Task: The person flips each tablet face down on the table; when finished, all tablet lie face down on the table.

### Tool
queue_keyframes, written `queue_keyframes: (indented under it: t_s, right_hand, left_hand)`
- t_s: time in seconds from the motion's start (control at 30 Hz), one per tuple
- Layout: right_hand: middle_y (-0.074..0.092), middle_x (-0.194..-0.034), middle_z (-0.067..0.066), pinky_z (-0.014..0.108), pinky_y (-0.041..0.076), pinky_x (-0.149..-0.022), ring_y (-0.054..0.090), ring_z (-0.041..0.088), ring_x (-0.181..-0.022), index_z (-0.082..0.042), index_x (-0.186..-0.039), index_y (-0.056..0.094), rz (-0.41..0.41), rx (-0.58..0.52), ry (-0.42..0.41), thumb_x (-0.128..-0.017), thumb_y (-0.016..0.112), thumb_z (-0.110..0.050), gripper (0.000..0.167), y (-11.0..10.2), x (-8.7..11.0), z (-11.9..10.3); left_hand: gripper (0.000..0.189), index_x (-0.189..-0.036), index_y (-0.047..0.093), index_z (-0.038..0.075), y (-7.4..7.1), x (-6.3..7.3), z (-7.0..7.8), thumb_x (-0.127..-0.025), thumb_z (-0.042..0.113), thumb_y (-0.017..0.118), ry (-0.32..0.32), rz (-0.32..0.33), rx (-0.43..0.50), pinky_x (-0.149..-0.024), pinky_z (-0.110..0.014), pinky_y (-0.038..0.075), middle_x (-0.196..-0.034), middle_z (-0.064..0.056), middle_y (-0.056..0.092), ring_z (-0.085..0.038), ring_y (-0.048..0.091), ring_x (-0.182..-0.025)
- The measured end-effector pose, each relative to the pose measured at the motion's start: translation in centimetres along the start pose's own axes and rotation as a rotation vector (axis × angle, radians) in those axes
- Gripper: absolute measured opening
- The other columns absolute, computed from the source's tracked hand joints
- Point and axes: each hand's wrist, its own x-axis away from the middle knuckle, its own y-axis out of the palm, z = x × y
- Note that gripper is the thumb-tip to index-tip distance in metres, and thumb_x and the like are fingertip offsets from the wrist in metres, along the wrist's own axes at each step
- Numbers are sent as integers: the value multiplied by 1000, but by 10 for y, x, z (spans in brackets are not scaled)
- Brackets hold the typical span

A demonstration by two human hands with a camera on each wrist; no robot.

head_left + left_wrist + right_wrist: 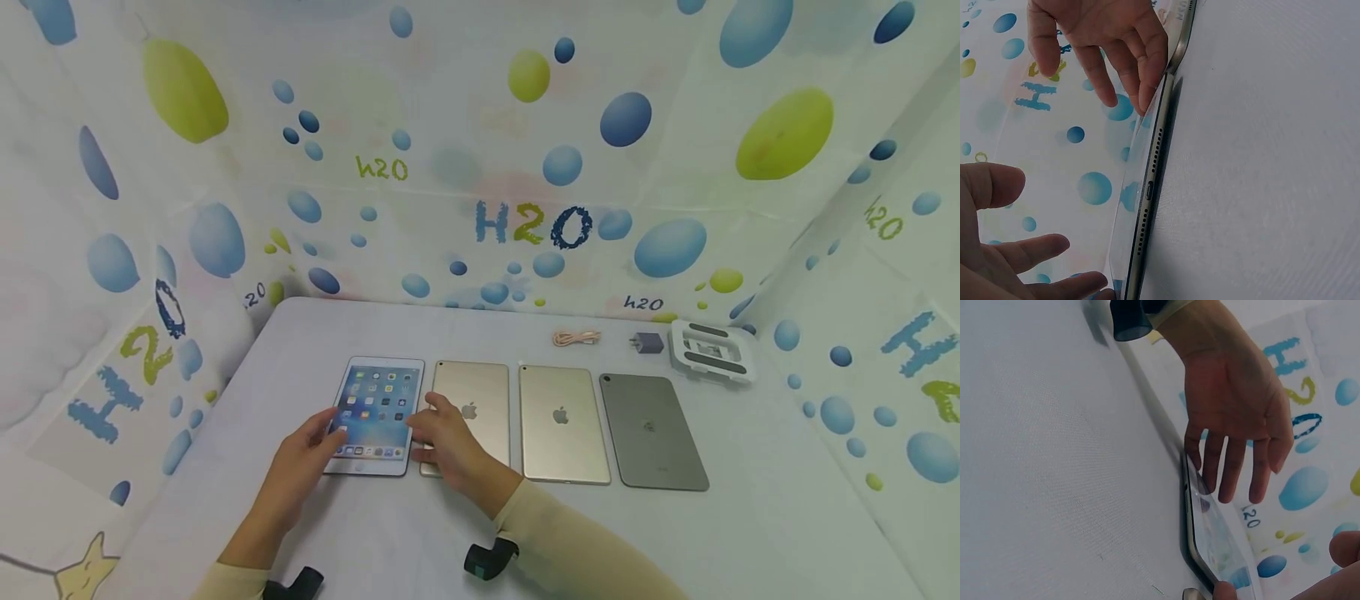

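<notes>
A white-fronted tablet [382,387] lies face up at the left of a row, its screen lit with app icons. My left hand [303,450] is at its left edge, the thumb over the screen's lower left. At the right edge is my right hand [453,442], partly covering a gold tablet [480,375] lying face down. From the left wrist view, the lit tablet's edge [1149,190] shows a port and speaker holes. Straight, spread fingers of my left hand [1235,419] reach the tablet's side in the right wrist view. Neither hand is curled round it.
Another gold tablet [562,442] and a grey tablet [652,442] lie face down to the right. Behind them are a coiled cable [576,337], a charger plug [647,342] and a white folding stand [711,352]. Patterned cloth [450,233] hangs beyond the white table [412,542].
</notes>
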Motion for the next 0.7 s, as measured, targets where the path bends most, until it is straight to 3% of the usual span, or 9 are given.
queue_keyframes:
  t_s: [0.13, 0.4, 0.53, 0.7]
  right_hand:
    - [41, -153, 24, 47, 50, -102, 52, 35, -127, -1, -161, 18, 5, 1, -3, -96, 59, -18, 79, 0, -1, 1]
    - [31, -159, 26, 50, 46, -109, 46, 35, -139, 5, -160, 18, -32, 8, -64, -99, 54, -8, 72, 4, -5, 6]
    - [45, -145, 20, 48, 48, -108, 56, 31, -129, 4, -157, 28, -61, -22, -87, -97, 55, -2, 66, 5, -8, 4]
    - [65, -127, 20, 32, 59, -91, 69, 22, -106, 0, -153, 43, -203, -34, -110, -100, 54, 1, 54, 8, -8, -2]
  left_hand:
    - [64, -158, 30, 2, -1, 1, 2, -106, 29, 53, 0, -20, 3, -118, -59, 29, -166, -27, 20, -46, 18, -152]
    - [66, -158, 30, 2, -4, 0, 1, -105, 31, 55, 7, -63, -17, -122, -60, 19, -166, -28, 17, -47, 11, -154]
    - [72, -159, 31, 5, -4, -3, -3, -103, 41, 58, 12, -101, -37, -122, -63, 17, -166, -27, 17, -48, 10, -153]
    - [79, -161, 31, 11, -3, -4, -3, -100, 55, 57, 34, -148, -86, -117, -67, 25, -165, -28, 20, -50, 16, -152]
